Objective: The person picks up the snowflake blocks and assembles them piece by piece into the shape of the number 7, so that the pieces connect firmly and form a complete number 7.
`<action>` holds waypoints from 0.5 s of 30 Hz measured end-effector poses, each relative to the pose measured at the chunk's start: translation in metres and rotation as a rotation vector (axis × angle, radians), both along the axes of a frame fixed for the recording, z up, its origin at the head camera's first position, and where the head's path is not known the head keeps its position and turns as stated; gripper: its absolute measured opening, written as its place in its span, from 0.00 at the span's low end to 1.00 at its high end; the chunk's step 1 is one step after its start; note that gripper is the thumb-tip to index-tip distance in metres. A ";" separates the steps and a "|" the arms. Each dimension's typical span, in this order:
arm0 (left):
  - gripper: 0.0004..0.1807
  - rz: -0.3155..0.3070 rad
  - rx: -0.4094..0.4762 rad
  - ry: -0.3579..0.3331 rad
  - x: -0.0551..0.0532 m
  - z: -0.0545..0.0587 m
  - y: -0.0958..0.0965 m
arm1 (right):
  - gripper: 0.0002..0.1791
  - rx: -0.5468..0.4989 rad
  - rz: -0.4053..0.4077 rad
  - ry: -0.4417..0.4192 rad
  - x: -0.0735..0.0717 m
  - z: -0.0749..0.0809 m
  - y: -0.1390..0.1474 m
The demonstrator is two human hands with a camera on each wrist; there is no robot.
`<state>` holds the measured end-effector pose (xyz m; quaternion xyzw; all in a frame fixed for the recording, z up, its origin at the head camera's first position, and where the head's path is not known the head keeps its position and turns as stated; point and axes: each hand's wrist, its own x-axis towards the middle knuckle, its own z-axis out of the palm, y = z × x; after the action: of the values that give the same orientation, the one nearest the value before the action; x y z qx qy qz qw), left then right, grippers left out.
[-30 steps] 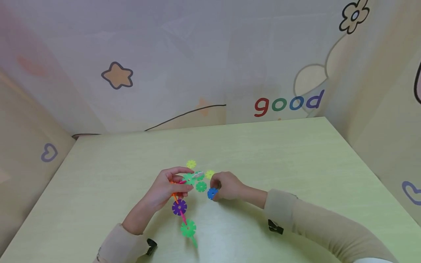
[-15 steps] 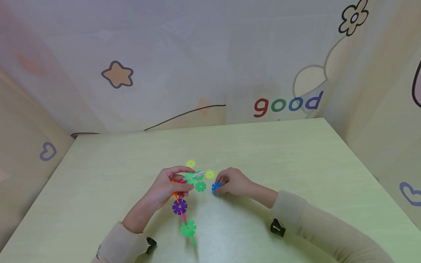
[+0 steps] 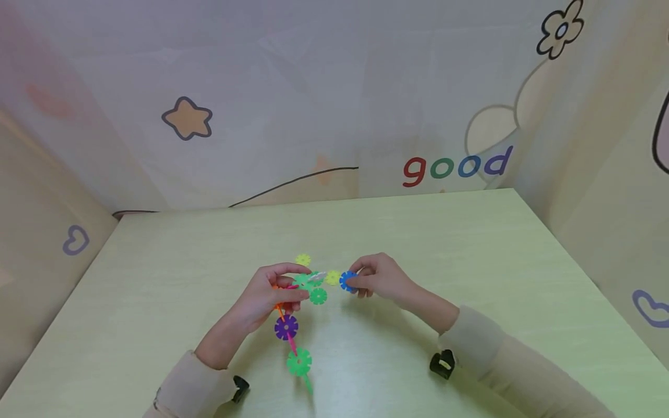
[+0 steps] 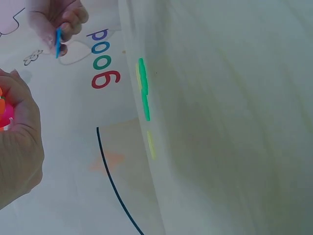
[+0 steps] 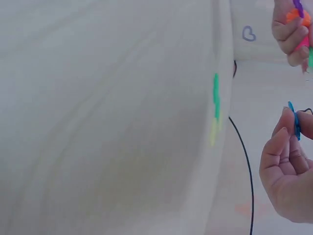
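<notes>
My left hand point(image 3: 263, 295) grips a chain of notched plastic snowflake discs. An orange disc point(image 4: 1, 103) and a pink disc point(image 5: 303, 41) show at its fingers. Below the hand hang a purple disc point(image 3: 286, 327), a pink one seen edge-on and a green disc point(image 3: 299, 362), with another green piece at the end. A green disc point(image 3: 301, 283) and a whitish disc point(image 3: 317, 276) extend past the left fingertips. My right hand point(image 3: 384, 278) pinches a blue disc point(image 3: 345, 281) between thumb and fingers, apart from the chain and facing its whitish end.
On the pale table point(image 3: 418, 232) beyond the hands lie a yellow disc point(image 3: 303, 259), a second yellow disc point(image 3: 333, 277) and a green disc point(image 3: 318, 296). A printed curtain point(image 3: 272, 116) stands behind the table's back edge. Black clips point(image 3: 442, 364) hang at the cuffs.
My right hand has moved up and slightly right with the blue disc, turning it to face the head camera. The left hand and its chain have stayed nearly still.
</notes>
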<state>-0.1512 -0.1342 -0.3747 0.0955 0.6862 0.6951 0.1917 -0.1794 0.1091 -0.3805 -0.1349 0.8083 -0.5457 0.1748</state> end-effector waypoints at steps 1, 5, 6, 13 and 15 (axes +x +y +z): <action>0.24 -0.001 0.001 0.000 0.000 0.000 0.000 | 0.10 -0.022 -0.008 -0.008 0.000 0.002 0.000; 0.22 -0.011 0.003 0.006 0.001 0.001 0.002 | 0.11 -0.092 -0.025 -0.023 0.002 0.009 0.001; 0.22 -0.013 0.004 0.007 0.001 0.001 0.003 | 0.11 -0.108 -0.028 -0.026 0.003 0.011 0.001; 0.20 -0.017 0.008 0.010 0.003 0.004 0.006 | 0.12 -0.188 -0.024 -0.044 0.006 0.016 -0.001; 0.20 -0.019 0.007 0.013 0.003 0.004 0.006 | 0.13 -0.205 -0.016 -0.044 0.007 0.016 -0.003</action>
<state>-0.1484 -0.1279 -0.3702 0.1070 0.6842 0.6950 0.1936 -0.1725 0.1065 -0.3642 -0.1337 0.7454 -0.6297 0.1732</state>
